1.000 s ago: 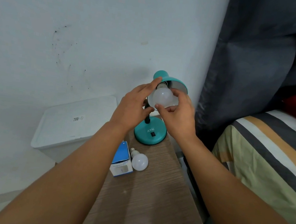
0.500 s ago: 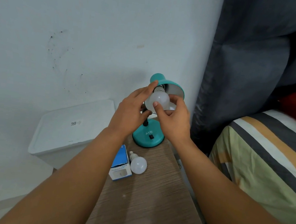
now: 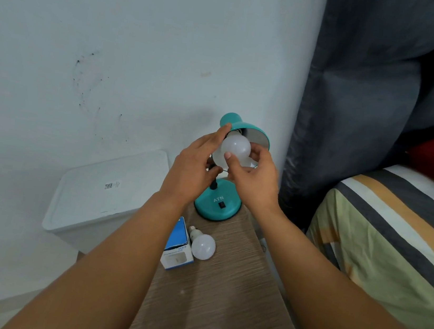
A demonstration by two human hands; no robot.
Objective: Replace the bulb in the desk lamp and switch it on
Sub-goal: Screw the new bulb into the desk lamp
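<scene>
— Wood-grain table [image 3: 219, 302] nearest; what lies on it?

— A blue bulb box [image 3: 178, 245] at its left edge, a spare bulb [image 3: 203, 245] touching it.

— And beyond?

— The teal desk lamp [image 3: 217, 205] at the far end. The right hand [image 3: 253, 180] pinches the white bulb [image 3: 236, 147] at the shade's mouth; the left hand [image 3: 191, 169], fingers straight, steadies the shade [image 3: 253, 133].

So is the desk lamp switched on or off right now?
Off: the bulb in the shade isn't glowing.
</scene>
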